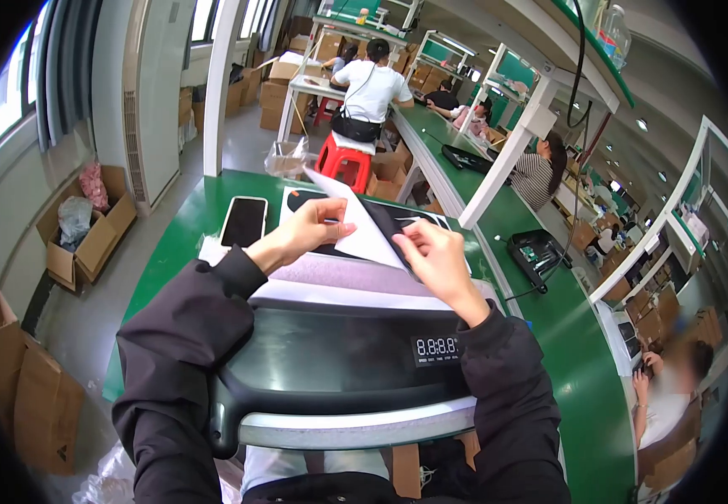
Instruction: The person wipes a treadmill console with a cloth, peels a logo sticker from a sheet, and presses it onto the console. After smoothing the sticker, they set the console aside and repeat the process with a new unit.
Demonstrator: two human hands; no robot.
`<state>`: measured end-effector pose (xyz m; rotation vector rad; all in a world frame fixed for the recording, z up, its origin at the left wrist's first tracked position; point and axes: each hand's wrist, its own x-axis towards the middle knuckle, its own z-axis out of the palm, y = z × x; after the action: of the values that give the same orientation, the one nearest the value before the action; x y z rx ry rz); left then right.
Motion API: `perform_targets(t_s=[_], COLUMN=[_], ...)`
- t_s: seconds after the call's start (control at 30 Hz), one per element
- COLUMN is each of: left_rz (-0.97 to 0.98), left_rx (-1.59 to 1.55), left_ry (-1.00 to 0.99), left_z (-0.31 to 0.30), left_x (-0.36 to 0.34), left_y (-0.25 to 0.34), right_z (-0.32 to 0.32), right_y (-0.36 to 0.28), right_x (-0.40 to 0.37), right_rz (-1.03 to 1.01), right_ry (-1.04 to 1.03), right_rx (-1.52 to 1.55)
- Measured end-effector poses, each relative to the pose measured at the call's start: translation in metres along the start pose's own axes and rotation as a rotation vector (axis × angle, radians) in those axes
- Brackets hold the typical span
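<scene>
My left hand (309,232) pinches the edge of a white sheet (364,237), thumb against fingers. On the sheet's other side, my right hand (433,254) grips a black strip (383,220) that lies against the white sheet, the two parting at an angle. Beneath both hands lie more printed black-and-white sheets (297,199) on the green bench. Nearer to me is a glossy black panel (330,349) with a digit display (437,349) at its right end, partly behind my right sleeve.
A phone (245,222) lies left of the sheets. On the conveyor (549,311) at the right sits a black device (539,256) with a cable. Cardboard boxes (87,227) stand on the floor at left. Several people sit farther off, one on a red stool (343,161).
</scene>
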<state>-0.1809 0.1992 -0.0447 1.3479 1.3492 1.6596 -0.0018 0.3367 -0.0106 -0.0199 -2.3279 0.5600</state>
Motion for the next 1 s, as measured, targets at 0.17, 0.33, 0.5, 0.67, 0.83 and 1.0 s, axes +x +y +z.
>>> perform_targets(t_s=[0.17, 0.33, 0.5, 0.67, 0.83, 1.0], left_rz=[-0.15, -0.144, -0.2, -0.286, -0.385, 0.082], left_rx=[-0.038, 0.469, 0.584, 0.706, 0.864, 1.069], left_ry=[0.183, 0.556, 0.4, 0.261, 0.09, 0.252], left_z=[-0.027, -0.054, -0.042, -0.046, -0.053, -0.009], left_x=[0.002, 0.001, -0.005, -0.008, -0.006, -0.024], left_y=[-0.024, -0.054, -0.05, -0.051, -0.055, 0.015], right_z=[-0.102, -0.234, -0.331, -0.421, -0.384, -0.298], right_y=[0.088, 0.215, 0.275, 0.311, 0.142, -0.01], right_x=[0.012, -0.07, -0.153, -0.195, -0.128, -0.108], right_rz=[0.476, 0.605, 0.52, 0.305, 0.16, -0.239], right_ry=[0.305, 0.856, 1.162, 0.91, 1.128, 1.246], right_rx=[0.514, 0.832, 0.851, 0.451, 0.663, 0.078])
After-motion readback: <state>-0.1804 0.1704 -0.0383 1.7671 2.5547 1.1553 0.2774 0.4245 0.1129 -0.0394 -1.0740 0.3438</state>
